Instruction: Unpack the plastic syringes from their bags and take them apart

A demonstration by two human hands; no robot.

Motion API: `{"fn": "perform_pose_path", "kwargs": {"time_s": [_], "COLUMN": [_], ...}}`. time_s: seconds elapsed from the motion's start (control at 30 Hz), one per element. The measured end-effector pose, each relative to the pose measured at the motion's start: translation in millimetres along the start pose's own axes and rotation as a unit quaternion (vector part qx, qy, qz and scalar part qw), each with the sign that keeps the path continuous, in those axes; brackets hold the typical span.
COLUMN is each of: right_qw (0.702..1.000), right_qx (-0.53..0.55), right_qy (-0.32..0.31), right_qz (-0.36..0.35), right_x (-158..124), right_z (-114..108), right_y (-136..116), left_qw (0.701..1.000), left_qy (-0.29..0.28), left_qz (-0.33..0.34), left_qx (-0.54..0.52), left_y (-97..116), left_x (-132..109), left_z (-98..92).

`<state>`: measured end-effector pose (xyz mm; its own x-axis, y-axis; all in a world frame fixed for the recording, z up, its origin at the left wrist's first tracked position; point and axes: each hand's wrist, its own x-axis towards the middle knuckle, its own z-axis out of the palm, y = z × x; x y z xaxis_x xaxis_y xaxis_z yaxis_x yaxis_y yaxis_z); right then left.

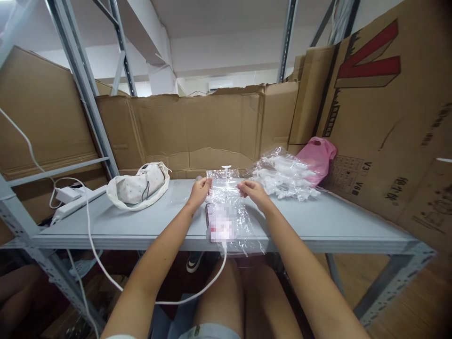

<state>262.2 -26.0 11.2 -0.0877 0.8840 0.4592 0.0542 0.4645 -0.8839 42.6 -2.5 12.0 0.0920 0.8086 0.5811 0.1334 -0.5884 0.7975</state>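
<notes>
Grey tabletop (300, 219) below, both outstretched hands (199, 190) (254, 191) have fingers (243, 187) closed, pinching a clear bag (226, 191).

Left hand (200, 190), right hand (253, 190) and both forearms (169, 238) were seen bare; a whitish sleeve edge (120, 336) was shown at seven o'clock, and at six a thigh (219, 296) was crossed by a pale-blue hem (213, 332).
</notes>
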Motion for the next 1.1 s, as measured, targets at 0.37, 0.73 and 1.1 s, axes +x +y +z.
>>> {"fn": "perform_pose_path", "kwargs": {"time_s": [0.37, 0.73, 1.1], "right_qw": [0.997, 1.000, 0.998], "right_qx": [0.035, 0.020, 0.047], "right_qy": [0.062, 0.005, 0.023], "right_qz": [0.000, 0.020, -0.016], "right_x": [3.4, -0.6, 2.7], "right_z": [-1.7, -1.8, -0.9], "right_y": [2.4, -1.3, 3.8], "left_qw": [0.992, 0.999, 0.999], "left_qy": [-0.118, -0.032, -0.020], "left_qz": [-0.043, -0.031, -0.036], "left_qx": [0.011, -0.011, -0.016], "left_y": [1.0, 1.6, 1.0], "left_x": [-2.8, 0.5, 0.9], "left_z": [3.8, 0.6, 0.2]}}
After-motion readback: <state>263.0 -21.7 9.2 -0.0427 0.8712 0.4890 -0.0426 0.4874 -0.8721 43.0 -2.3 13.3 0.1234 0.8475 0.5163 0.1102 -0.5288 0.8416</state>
